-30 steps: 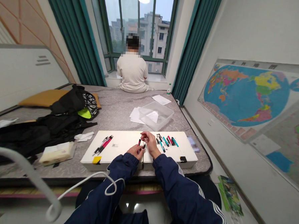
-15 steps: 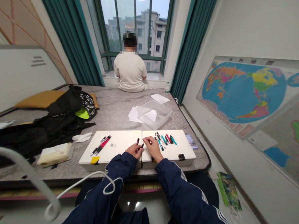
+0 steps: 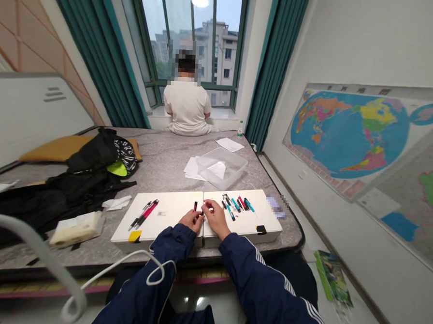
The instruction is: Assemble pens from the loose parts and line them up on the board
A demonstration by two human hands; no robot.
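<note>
Logged from my remote view: right hand (image 3: 215,219), fingers pinched together on a small dark pen part (image 3: 201,212) at the seam of a white board (image 3: 174,201); left hand (image 3: 190,220) touching beside it, grip unclear; short red-capped pen (image 3: 195,207) lying just above.

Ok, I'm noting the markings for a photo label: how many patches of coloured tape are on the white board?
2. A yellow tape patch sits at the near edge of the white board, on its left half; a black tape patch sits near the front of its right half. The left hand and right hand could hide others.
</note>
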